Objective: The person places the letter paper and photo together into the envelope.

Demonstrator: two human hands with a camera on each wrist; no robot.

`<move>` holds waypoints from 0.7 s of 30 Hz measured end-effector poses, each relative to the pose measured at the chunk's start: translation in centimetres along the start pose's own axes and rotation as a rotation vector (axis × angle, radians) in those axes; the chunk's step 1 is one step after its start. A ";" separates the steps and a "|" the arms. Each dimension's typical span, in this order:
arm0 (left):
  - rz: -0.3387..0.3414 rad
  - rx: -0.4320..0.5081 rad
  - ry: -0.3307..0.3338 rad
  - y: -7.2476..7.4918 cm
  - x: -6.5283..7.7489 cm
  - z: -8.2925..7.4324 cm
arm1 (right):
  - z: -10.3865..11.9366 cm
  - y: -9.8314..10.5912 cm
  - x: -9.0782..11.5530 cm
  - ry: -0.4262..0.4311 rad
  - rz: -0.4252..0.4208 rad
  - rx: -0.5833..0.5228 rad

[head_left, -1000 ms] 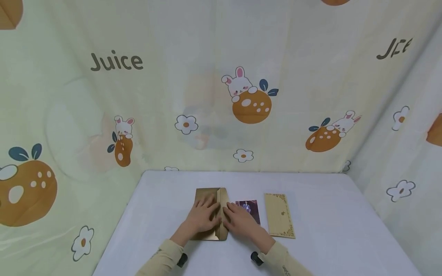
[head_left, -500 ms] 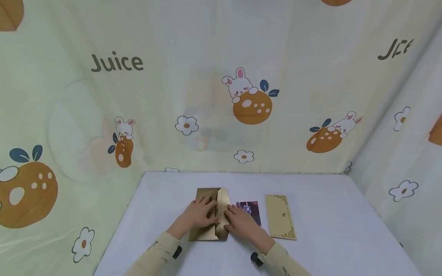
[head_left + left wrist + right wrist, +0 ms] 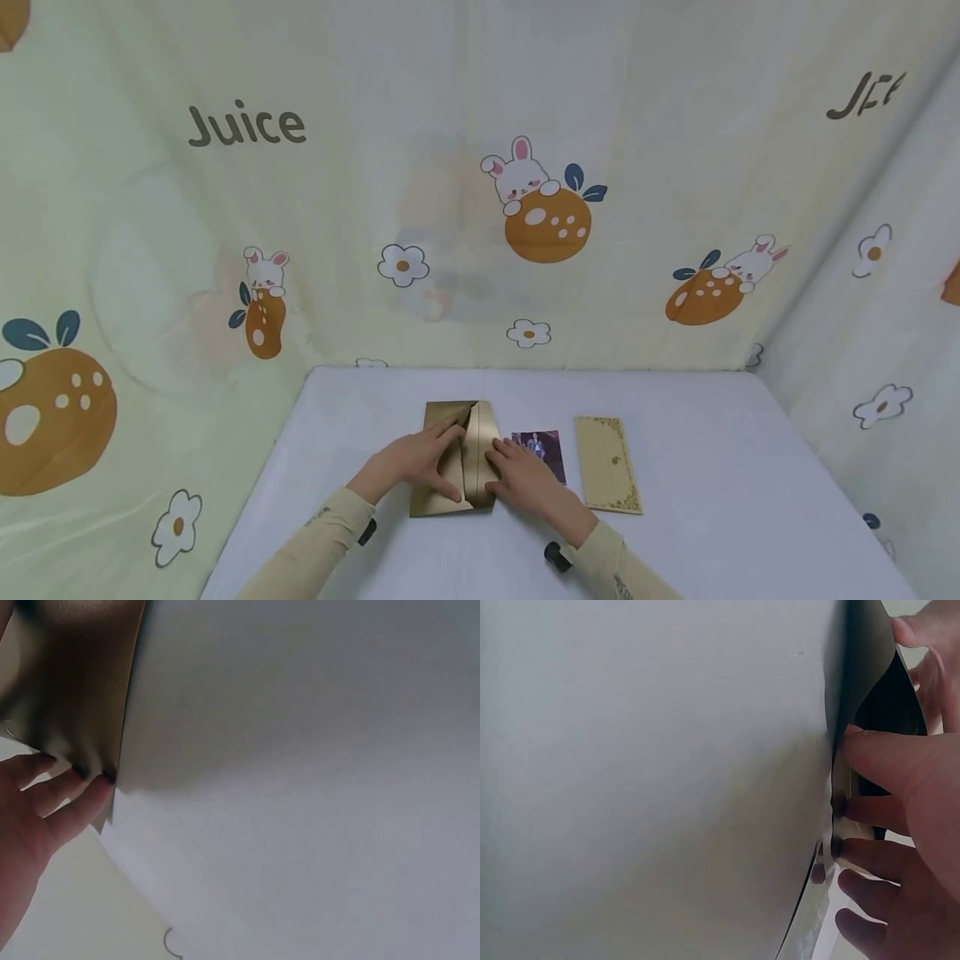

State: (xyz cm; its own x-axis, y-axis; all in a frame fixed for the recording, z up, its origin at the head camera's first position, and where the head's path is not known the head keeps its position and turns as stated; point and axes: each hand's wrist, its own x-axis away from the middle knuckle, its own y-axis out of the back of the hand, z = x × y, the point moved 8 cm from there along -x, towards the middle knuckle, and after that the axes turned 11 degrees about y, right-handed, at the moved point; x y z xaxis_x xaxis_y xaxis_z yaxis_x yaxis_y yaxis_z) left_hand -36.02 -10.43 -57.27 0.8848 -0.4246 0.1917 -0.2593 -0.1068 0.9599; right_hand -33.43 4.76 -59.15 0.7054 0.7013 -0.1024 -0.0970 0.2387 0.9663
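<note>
A gold envelope (image 3: pixel 433 503) lies on the table with its flap (image 3: pixel 483 427) folded out to the right. Across the envelope's body, my left hand (image 3: pixel 412 463) rests with fingers and thumb spread apart, tips near the envelope's mouth. The front panel bulges there, and the right wrist view shows a dark gap (image 3: pixel 889 705) inside. My right hand (image 3: pixel 528 485) presses the flap with its fingertips. In the left wrist view, the left fingers (image 3: pixel 81 799) touch the envelope near its edge. A small photo (image 3: pixel 552 450) lies just beyond the right hand, partly covered by it.
Right of the photo lies a pale yellow card (image 3: pixel 607 467) with an ornate border. The white table (image 3: pixel 720 483) ends at the back against a curtain (image 3: pixel 637 283) printed with rabbits, oranges and flowers; curtains also hang at both sides.
My left hand has drawn back a little to the left, with thumb and fingers wider apart. The envelope's mouth has bulged up into a gap. The right hand stays on the flap.
</note>
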 end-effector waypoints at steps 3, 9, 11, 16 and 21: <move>-0.018 -0.001 -0.007 0.2 -0.1 0.0 | -0.2 0.1 -0.1 0.004 -0.011 -0.011; -0.009 0.002 -0.010 0.2 0.1 -0.3 | -0.2 0.0 0.0 0.013 -0.019 -0.017; -0.009 0.002 -0.013 0.2 0.2 -0.5 | -0.3 0.1 0.2 0.011 -0.032 -0.021; -0.017 -0.016 -0.021 0.3 0.3 -0.8 | -0.5 0.5 0.8 0.018 -0.072 -0.048; -0.025 -0.014 -0.031 0.4 0.4 -0.9 | -1.8 1.8 1.8 -0.017 -0.195 -0.061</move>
State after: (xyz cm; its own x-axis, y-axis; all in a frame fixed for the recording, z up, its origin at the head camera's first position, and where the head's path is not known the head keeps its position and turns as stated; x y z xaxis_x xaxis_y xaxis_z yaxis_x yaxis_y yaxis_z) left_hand -35.39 -9.85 -56.57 0.8785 -0.4497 0.1611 -0.2311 -0.1049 0.9673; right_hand -33.61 7.66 -57.99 0.7267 0.6267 -0.2813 0.0006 0.4089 0.9126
